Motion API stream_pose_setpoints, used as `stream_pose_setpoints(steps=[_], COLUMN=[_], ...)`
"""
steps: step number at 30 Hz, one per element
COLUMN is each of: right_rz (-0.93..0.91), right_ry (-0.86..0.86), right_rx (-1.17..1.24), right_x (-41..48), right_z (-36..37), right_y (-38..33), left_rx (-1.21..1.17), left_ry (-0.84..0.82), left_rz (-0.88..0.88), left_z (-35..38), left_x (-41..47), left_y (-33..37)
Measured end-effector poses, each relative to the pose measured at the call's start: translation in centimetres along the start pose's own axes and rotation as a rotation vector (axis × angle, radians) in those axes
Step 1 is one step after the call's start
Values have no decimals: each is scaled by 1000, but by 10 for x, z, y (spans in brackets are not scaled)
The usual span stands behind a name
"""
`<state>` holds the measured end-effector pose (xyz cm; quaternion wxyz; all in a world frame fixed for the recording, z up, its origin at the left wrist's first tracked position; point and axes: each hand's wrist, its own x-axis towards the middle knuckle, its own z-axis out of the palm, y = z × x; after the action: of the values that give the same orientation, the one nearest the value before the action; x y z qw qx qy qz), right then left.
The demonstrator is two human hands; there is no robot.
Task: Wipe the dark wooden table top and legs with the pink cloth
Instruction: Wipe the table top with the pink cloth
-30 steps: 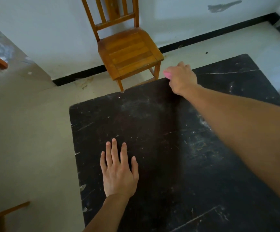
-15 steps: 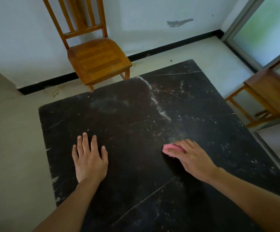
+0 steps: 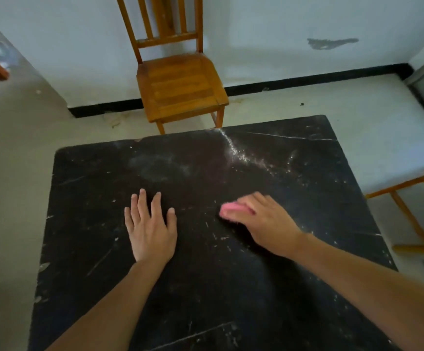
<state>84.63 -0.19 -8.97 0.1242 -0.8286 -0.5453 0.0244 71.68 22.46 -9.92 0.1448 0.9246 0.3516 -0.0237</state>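
The dark wooden table top (image 3: 307,188) fills the lower part of the view, scratched and dusty, with a pale dust streak running from its far edge toward the middle. My right hand (image 3: 264,221) presses the pink cloth (image 3: 231,210) flat on the table's middle; only the cloth's left end shows under my fingers. My left hand (image 3: 151,229) lies flat on the table to the left of the cloth, fingers spread, holding nothing. The table legs are hidden below the top.
A wooden chair (image 3: 180,87) stands against the white wall just beyond the table's far edge. Part of another wooden chair or stool (image 3: 408,198) is at the table's right side. Bare floor lies to the left.
My right hand has drawn the cloth from the far edge back to the table's middle, leaving a dust streak. The left hand stayed flat. The head view shifted.
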Motion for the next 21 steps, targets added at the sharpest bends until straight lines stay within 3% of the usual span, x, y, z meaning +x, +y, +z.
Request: stream_pose_setpoints(steps=[3, 6, 9, 12, 14, 16, 19, 21], right_rz=[-45, 262, 435, 140, -78, -92, 297, 537], right_ry=[-17, 35, 72, 109, -39, -96, 95, 78], right_rx=[-25, -63, -25, -5, -10, -37, -76, -79], right_x=[24, 109, 152, 120, 92, 99, 156, 179], right_z=[10, -6, -28, -25, -10, -3, -18, -33], right_y=[30, 78, 104, 80, 63, 73, 120, 135], left_rx=[66, 69, 93, 109, 123, 125, 115, 115], left_ry=[6, 37, 52, 43, 39, 37, 49, 53], left_rz=[-30, -19, -22, -23, -31, -32, -27, -24], left_z=[12, 14, 15, 15, 15, 14, 17, 17], left_x=[4, 4, 4, 4, 4, 4, 6, 6], left_y=[5, 2, 2, 1, 2, 2, 1, 1])
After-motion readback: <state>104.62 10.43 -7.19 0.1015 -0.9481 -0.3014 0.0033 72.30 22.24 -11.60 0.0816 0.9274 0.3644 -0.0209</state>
